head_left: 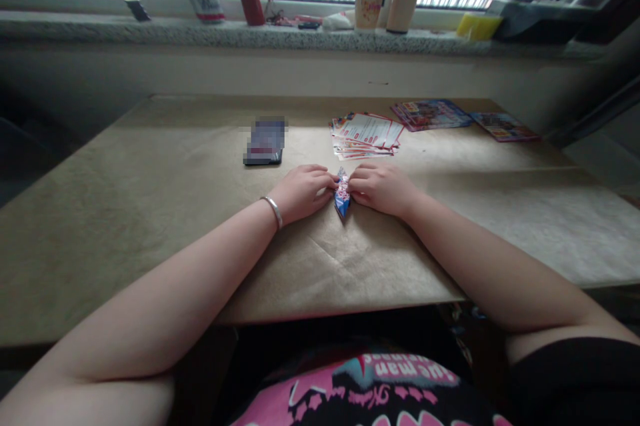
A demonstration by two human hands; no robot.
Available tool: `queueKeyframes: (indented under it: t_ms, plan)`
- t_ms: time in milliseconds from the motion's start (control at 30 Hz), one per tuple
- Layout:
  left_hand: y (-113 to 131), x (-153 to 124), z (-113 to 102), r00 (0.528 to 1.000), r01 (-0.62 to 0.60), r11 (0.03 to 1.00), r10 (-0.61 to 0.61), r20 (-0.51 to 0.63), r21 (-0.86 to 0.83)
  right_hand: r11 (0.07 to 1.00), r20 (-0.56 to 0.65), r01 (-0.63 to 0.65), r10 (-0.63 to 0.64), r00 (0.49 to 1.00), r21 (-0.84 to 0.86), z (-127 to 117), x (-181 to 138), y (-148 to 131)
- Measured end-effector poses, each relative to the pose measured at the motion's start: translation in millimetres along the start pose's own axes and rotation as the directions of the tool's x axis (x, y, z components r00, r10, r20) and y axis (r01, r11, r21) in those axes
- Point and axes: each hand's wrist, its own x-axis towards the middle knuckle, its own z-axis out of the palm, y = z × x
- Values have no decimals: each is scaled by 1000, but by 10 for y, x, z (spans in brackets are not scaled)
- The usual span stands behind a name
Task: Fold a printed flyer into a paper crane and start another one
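Two hands (307, 191) partly cover the folded paper (343, 203), its print illegible.

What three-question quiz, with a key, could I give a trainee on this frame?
1. What are the left hand and right hand both touching?
2. True or false: a bracelet circles the left wrist.
3. Where do the fanned sheets lie? A. On the windowsill. B. On the table, beyond the hands. C. Under the left forearm.

Key: 1. A narrow, pointed piece, partly blue, apparently folded paper. 2. True. 3. B.
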Motion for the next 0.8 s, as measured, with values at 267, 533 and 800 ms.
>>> queueKeyframes:
  t_ms: [267,533,800]
  plan:
    - [17,15,-40,998,-60,995,59,11,76,954,-76,-160,184,980,252,107,15,50]
    - [12,39,-23,974,-206,937,224,-34,281,933,-93,-189,227,969,306,151,10,45]
    - [156,77,-45,977,-163,897,205,-62,411,986,-47,-150,154,987,76,39,27,-35]
